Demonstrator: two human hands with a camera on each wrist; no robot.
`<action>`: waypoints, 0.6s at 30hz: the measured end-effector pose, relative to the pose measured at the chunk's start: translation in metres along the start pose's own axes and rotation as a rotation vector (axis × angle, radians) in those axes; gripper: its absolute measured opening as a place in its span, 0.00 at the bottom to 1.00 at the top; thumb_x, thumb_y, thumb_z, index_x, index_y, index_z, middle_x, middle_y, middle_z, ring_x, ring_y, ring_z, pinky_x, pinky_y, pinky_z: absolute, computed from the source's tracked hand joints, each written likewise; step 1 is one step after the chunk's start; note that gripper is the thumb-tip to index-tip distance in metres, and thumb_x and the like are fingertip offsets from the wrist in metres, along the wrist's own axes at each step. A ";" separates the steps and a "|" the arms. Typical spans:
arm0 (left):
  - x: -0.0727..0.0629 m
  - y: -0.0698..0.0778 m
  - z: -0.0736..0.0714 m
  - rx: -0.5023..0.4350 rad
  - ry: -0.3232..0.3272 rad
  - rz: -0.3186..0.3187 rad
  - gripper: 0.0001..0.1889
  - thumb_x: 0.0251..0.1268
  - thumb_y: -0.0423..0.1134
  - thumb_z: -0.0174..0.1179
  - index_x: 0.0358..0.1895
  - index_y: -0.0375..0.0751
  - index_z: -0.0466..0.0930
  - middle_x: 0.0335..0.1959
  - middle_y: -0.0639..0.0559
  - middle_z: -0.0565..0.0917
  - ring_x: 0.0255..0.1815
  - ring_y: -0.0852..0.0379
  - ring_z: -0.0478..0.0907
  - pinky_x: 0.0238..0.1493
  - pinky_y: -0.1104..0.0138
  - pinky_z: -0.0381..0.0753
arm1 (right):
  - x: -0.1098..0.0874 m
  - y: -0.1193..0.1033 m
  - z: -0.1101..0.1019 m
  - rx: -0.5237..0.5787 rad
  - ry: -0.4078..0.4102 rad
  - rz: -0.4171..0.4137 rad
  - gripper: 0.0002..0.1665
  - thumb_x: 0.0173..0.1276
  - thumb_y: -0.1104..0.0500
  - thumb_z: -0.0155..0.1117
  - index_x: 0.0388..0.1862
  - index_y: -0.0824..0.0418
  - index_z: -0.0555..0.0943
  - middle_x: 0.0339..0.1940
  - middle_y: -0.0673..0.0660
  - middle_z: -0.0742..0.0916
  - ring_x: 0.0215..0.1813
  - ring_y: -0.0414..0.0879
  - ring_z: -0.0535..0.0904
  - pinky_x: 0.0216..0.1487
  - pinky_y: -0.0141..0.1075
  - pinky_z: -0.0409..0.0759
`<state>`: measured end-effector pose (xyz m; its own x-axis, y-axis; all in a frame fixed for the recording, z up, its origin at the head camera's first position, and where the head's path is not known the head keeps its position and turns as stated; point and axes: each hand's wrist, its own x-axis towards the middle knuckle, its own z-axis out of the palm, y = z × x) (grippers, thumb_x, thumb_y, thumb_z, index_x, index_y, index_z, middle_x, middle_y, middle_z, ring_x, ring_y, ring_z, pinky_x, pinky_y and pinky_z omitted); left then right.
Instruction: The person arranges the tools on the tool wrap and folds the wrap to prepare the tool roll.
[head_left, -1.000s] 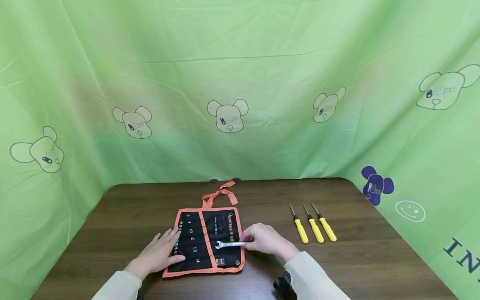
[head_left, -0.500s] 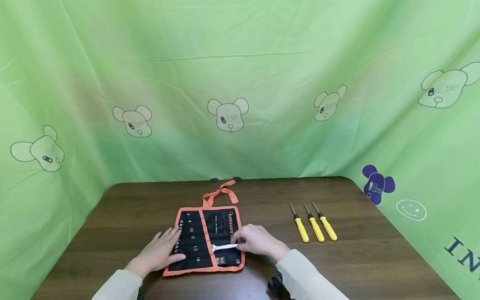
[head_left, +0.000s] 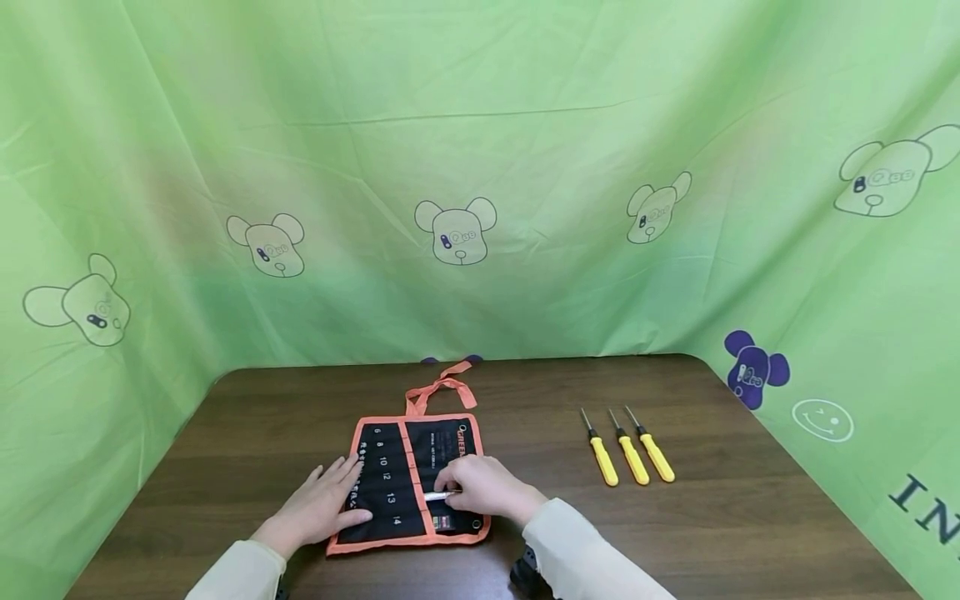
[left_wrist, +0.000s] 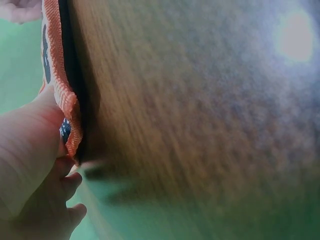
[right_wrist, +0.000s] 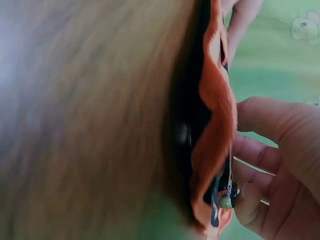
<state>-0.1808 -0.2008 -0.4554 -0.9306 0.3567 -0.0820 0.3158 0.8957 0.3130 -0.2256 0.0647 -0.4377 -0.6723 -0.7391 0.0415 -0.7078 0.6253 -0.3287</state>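
Note:
A black tool pouch (head_left: 386, 525) with orange edging and a numbered row of pockets lies flat on the table. The left hand (head_left: 318, 510) rests on its left side with fingers spread, and in the left wrist view its thumb lies along the orange edge. Over the right half, the right hand (head_left: 487, 490) pinches a silver wrench (head_left: 437, 496). The wrench's far end is out of sight at the orange middle strip, level with the 13, and its near end is hidden by the fingers. From the right wrist view, the right fingers (right_wrist: 255, 155) show beyond the wavy orange edge.
Several things lie around the pouch. To the right, three screwdrivers with yellow handles (head_left: 632, 460) lie side by side on the brown wooden table (head_left: 720, 525). An orange tie ribbon (head_left: 438, 387) extends from the pouch's far edge. A green printed cloth (head_left: 480, 308) hangs behind the table.
My right hand has moved left over the pouch with the wrench, whose open end has gone from view at the middle strip. My left hand has stayed put.

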 end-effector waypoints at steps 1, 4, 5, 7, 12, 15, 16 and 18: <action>0.000 0.000 0.000 0.001 0.002 0.002 0.41 0.58 0.58 0.58 0.64 0.28 0.62 0.67 0.36 0.61 0.67 0.38 0.54 0.62 0.43 0.51 | 0.001 -0.001 0.001 -0.001 0.002 -0.004 0.06 0.56 0.62 0.67 0.33 0.52 0.85 0.20 0.40 0.75 0.24 0.34 0.67 0.26 0.26 0.66; 0.000 0.000 0.000 0.006 0.003 0.005 0.40 0.58 0.58 0.57 0.64 0.28 0.62 0.67 0.36 0.61 0.67 0.38 0.54 0.62 0.43 0.51 | 0.004 -0.004 0.004 0.002 0.013 -0.026 0.08 0.57 0.62 0.66 0.35 0.52 0.86 0.23 0.40 0.77 0.25 0.34 0.68 0.26 0.26 0.66; 0.000 -0.001 0.000 0.006 0.003 0.006 0.40 0.58 0.58 0.57 0.64 0.28 0.62 0.67 0.36 0.61 0.67 0.38 0.54 0.62 0.43 0.51 | 0.005 -0.005 0.005 0.000 0.018 -0.035 0.09 0.57 0.62 0.66 0.36 0.52 0.86 0.24 0.40 0.77 0.25 0.33 0.68 0.25 0.25 0.66; 0.000 -0.001 0.000 0.005 0.002 0.008 0.40 0.58 0.58 0.57 0.64 0.27 0.62 0.67 0.36 0.60 0.67 0.38 0.54 0.62 0.43 0.51 | 0.007 -0.006 0.006 0.004 0.022 -0.049 0.10 0.58 0.63 0.66 0.38 0.52 0.86 0.25 0.40 0.79 0.25 0.33 0.68 0.25 0.25 0.66; -0.001 0.000 -0.002 -0.002 -0.001 0.009 0.41 0.58 0.58 0.57 0.64 0.27 0.62 0.67 0.35 0.60 0.67 0.37 0.54 0.62 0.42 0.51 | 0.007 -0.007 0.005 0.011 0.040 -0.076 0.10 0.59 0.63 0.64 0.39 0.54 0.86 0.30 0.43 0.82 0.27 0.32 0.70 0.28 0.25 0.69; -0.002 0.000 -0.002 -0.004 -0.003 0.006 0.41 0.58 0.58 0.58 0.64 0.27 0.62 0.67 0.35 0.60 0.67 0.38 0.54 0.62 0.43 0.51 | 0.005 -0.009 0.006 -0.003 0.054 -0.068 0.10 0.59 0.63 0.64 0.39 0.54 0.86 0.33 0.44 0.83 0.32 0.32 0.74 0.32 0.28 0.73; -0.002 0.000 -0.002 -0.005 -0.002 0.006 0.41 0.58 0.58 0.58 0.64 0.27 0.62 0.67 0.35 0.60 0.67 0.38 0.54 0.62 0.43 0.51 | 0.005 -0.010 0.007 -0.016 0.061 -0.062 0.11 0.59 0.64 0.64 0.39 0.54 0.86 0.34 0.44 0.83 0.34 0.33 0.75 0.34 0.29 0.74; -0.002 0.000 -0.001 -0.007 -0.001 0.004 0.41 0.57 0.58 0.58 0.64 0.27 0.62 0.67 0.35 0.60 0.67 0.38 0.54 0.62 0.43 0.51 | 0.004 -0.012 0.009 -0.037 0.074 -0.042 0.12 0.59 0.64 0.64 0.39 0.52 0.86 0.34 0.44 0.83 0.36 0.33 0.77 0.35 0.30 0.76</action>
<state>-0.1790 -0.2016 -0.4538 -0.9291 0.3606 -0.0818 0.3181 0.8924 0.3201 -0.2175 0.0520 -0.4419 -0.6552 -0.7451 0.1245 -0.7422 0.6042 -0.2901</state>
